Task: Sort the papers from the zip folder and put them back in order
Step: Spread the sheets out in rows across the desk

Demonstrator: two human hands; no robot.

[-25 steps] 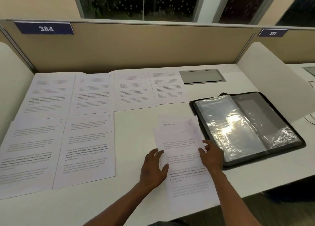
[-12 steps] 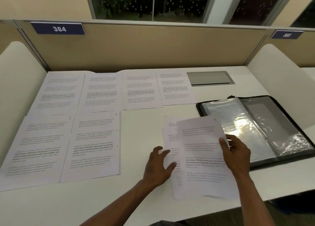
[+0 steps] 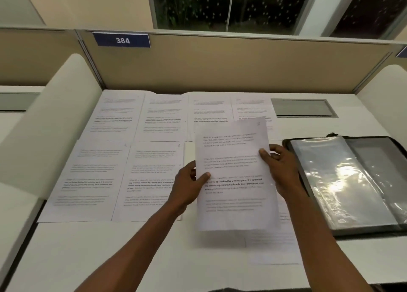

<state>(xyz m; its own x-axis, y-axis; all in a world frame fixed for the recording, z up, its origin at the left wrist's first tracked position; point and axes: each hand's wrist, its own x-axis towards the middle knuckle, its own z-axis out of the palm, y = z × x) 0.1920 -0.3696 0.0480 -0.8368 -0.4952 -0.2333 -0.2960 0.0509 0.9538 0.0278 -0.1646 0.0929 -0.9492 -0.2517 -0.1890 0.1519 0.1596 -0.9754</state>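
1. Head view: white desk [image 3: 110, 258] with beige partition [image 3: 220, 67], label 384 [image 3: 122, 40], dark window [image 3: 220, 5] behind.
2. Six printed sheets [image 3: 154, 159] lie in two rows at left; open zip folder [image 3: 352, 181] at right.
3. Left hand [image 3: 187, 186] and right hand [image 3: 282, 168] pinch one sheet [image 3: 233, 177] by its edges above the desk, hiding the loose papers [image 3: 275, 247] below.

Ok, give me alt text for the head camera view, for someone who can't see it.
A person's left hand and right hand hold one printed sheet up above a white desk. Six more printed pages lie in two rows to the left, and an open black zip folder with clear sleeves lies on the right.
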